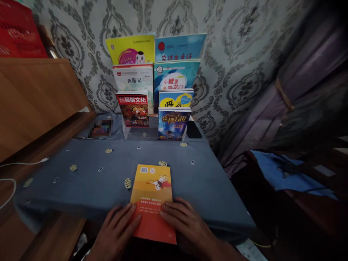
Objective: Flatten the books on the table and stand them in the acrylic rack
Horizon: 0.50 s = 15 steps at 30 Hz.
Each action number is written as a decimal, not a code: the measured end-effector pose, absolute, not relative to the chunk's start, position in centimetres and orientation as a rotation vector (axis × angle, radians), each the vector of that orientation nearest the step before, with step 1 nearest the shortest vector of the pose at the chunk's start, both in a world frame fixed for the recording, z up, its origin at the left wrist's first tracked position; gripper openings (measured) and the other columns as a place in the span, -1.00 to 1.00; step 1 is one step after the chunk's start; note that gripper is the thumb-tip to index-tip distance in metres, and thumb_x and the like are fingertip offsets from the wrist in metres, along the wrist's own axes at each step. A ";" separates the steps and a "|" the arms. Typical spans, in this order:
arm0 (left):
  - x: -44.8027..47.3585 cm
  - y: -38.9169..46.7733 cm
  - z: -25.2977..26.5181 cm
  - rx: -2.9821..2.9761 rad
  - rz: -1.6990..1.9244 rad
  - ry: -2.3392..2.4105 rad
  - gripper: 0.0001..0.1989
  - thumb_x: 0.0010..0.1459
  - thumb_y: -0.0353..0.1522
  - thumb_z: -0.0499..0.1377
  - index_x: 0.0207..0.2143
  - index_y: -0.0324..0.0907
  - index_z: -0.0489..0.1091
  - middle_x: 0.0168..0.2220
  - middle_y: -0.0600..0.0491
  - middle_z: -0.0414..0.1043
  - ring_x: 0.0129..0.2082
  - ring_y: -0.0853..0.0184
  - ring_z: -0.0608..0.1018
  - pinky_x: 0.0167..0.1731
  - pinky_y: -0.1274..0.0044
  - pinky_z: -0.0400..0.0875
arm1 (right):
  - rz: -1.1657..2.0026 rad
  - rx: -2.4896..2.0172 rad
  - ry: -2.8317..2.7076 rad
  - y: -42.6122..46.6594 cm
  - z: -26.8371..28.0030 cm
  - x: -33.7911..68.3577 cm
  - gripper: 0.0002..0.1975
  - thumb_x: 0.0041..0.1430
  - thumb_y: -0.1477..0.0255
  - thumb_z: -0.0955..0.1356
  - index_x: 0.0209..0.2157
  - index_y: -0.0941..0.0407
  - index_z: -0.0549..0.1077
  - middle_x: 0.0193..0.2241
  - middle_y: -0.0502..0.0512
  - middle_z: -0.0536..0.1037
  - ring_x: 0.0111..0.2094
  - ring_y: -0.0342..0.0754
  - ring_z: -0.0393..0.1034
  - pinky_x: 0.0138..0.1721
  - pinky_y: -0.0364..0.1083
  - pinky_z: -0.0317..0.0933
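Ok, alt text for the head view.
Left hand and right hand touch opposite sides of an orange book, barcode side up, at the near edge of a blue-grey tablecloth. Beyond, a clear stand holds two columns of books before patterned wallpaper.

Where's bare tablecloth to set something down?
Left: patterned blue tablecloth, between white cable and yellow-orange paperback book. Right: from that book to the cloth's right edge. Crowded: the back, with clear plastic book stand and flat black object; the front middle, with left hand and right hand on the book.
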<state>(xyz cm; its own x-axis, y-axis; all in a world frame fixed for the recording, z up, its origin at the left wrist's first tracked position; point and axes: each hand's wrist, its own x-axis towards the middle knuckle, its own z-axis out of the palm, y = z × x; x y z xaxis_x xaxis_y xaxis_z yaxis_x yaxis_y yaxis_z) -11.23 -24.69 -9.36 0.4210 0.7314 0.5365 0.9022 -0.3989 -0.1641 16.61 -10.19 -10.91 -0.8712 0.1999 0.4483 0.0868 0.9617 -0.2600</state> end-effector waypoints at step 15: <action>-11.9 -11.1 -5.0 -1.971 -2.002 -1.991 -0.45 0.35 0.04 -0.08 -0.14 -0.18 0.48 -0.21 -0.08 0.56 -0.16 0.18 0.58 -0.10 0.39 0.50 | 0.932 -0.615 -2.026 -0.1 -5.9 11.6 -0.66 0.27 0.11 0.36 -0.15 0.07 0.59 -0.28 0.12 0.64 -0.26 0.05 0.52 -0.18 0.00 0.40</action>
<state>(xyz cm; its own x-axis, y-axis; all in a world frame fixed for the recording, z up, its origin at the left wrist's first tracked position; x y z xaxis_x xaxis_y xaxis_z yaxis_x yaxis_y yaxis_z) -11.90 -11.12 -5.02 -0.3141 0.8197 0.4789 0.4742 -0.3016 0.8271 11.56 -0.11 -5.87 -0.5580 0.6868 0.4657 0.0935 0.6097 -0.7871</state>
